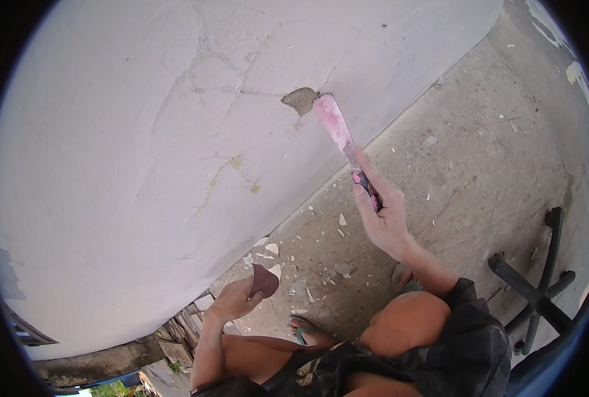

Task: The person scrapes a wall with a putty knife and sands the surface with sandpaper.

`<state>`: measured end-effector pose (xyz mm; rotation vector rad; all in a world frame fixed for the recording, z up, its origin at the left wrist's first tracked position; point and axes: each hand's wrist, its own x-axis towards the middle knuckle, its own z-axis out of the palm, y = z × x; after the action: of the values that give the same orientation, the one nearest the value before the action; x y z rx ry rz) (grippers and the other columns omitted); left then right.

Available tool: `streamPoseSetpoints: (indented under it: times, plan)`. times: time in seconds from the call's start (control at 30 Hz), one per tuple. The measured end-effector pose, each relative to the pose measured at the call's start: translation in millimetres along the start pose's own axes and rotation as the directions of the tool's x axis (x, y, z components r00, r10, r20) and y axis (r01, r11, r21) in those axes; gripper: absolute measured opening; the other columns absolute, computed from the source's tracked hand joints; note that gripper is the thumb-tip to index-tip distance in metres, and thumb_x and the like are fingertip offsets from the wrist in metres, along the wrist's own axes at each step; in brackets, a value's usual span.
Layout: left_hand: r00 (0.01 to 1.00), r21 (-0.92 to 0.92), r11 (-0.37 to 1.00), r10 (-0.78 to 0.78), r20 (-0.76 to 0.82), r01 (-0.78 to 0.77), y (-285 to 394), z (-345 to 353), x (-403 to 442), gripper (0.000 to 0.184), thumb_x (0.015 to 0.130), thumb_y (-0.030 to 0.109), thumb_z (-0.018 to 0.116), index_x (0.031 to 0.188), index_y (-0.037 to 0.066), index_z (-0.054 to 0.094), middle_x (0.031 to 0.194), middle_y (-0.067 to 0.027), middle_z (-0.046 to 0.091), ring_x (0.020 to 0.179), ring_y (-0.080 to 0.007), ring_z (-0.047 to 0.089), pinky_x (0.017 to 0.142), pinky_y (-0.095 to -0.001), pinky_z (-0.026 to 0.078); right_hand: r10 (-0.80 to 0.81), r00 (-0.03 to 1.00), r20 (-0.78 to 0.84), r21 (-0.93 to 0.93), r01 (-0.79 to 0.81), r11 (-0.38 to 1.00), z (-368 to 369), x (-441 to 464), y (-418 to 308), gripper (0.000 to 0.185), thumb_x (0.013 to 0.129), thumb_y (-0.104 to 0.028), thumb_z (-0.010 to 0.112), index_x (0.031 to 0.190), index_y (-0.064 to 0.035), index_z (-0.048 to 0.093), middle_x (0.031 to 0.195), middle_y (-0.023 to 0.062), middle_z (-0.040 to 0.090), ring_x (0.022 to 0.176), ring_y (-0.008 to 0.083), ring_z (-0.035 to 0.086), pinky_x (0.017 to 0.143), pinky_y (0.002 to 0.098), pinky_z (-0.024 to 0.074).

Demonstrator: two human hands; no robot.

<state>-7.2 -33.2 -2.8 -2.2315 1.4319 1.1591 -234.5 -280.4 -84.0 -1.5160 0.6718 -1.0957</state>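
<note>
My right hand (388, 216) grips the dark handle of a putty knife (336, 124), whose blade is smeared with pink. The blade's tip touches the white wall (142, 165) at the right edge of a bare grey patch (299, 100) where the paint is gone. Fine cracks run through the wall around that patch. Lower down, my left hand (231, 302) pinches a folded piece of dark red sandpaper (264, 281), held away from the wall above the floor.
Paint flakes (343, 220) litter the concrete floor (460, 165) along the wall's foot. To the right stands a black five-armed chair base (540, 301). My sandalled feet (304, 329) are below me. Wooden pieces (182, 331) lie near the wall's lower end.
</note>
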Motion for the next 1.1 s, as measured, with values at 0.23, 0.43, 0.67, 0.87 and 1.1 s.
streamPoseSetpoints:
  times: [0.23, 0.43, 0.67, 0.87, 1.1]
  plan:
    - [0.999, 0.012, 0.999, -0.030, 0.013, 0.030, 5.4, -1.5, 0.0, 0.034, 0.085, 0.025, 0.059, 0.104, -0.002, 0.051, 0.092, -0.0257, 0.061, 0.091, -0.0433, 0.058, 0.078, -0.0475, 0.045, 0.092, 0.995, -0.023, 0.116, -0.089, 0.989, -2.8, -1.3, 0.1, 0.053, 0.092, -0.007, 0.050, 0.143, -0.0092, 0.038, 0.072, 0.0018, 0.051, 0.057, 0.0060, 0.040, 0.053, 0.0224, 0.0375]
    - [1.000, 0.003, 1.000, 0.005, -0.005, -0.005, -4.5, 4.9, 0.7, 0.035, 0.085, 0.026, 0.059, 0.104, -0.002, 0.050, 0.092, -0.0262, 0.061, 0.090, -0.0438, 0.058, 0.078, -0.0482, 0.045, 0.122, 0.992, 0.010, 0.125, -0.122, 0.985, 0.0, -3.3, -1.3, 0.053, 0.092, -0.008, 0.049, 0.144, -0.0082, 0.036, 0.102, 0.0129, 0.063, 0.071, 0.0094, 0.052, 0.066, 0.0240, 0.0447]
    - [1.000, 0.031, 0.999, -0.016, -0.002, 0.016, -2.2, 4.4, 0.7, 0.035, 0.085, 0.026, 0.059, 0.102, -0.003, 0.049, 0.089, -0.0259, 0.060, 0.087, -0.0439, 0.058, 0.076, -0.0483, 0.045, 0.086, 0.996, 0.012, 0.151, -0.087, 0.985, 2.3, -1.0, -2.3, 0.052, 0.092, -0.005, 0.047, 0.143, -0.0054, 0.037, 0.132, 0.0195, 0.053, 0.084, 0.0123, 0.057, 0.078, 0.0253, 0.0456]
    - [0.999, 0.037, 0.999, -0.034, 0.004, 0.034, 2.5, 1.6, 0.3, 0.035, 0.085, 0.027, 0.058, 0.099, -0.004, 0.050, 0.085, -0.0258, 0.060, 0.085, -0.0440, 0.058, 0.075, -0.0484, 0.045, 0.117, 0.992, 0.052, 0.184, -0.124, 0.975, -0.2, -6.0, -5.3, 0.051, 0.092, -0.005, 0.047, 0.142, -0.0056, 0.038, 0.122, 0.0183, 0.058, 0.077, 0.0103, 0.053, 0.073, 0.0231, 0.0442]
    - [0.999, 0.016, 0.999, 0.030, -0.029, -0.030, -13.4, 12.0, 2.0, 0.035, 0.085, 0.027, 0.059, 0.099, -0.004, 0.050, 0.085, -0.0269, 0.060, 0.086, -0.0442, 0.058, 0.075, -0.0487, 0.045, 0.134, 0.991, 0.021, 0.105, -0.135, 0.985, -4.4, -0.5, -6.6, 0.051, 0.092, -0.007, 0.048, 0.142, -0.0071, 0.038, 0.100, 0.0154, 0.065, 0.073, 0.0107, 0.054, 0.068, 0.0239, 0.0455]
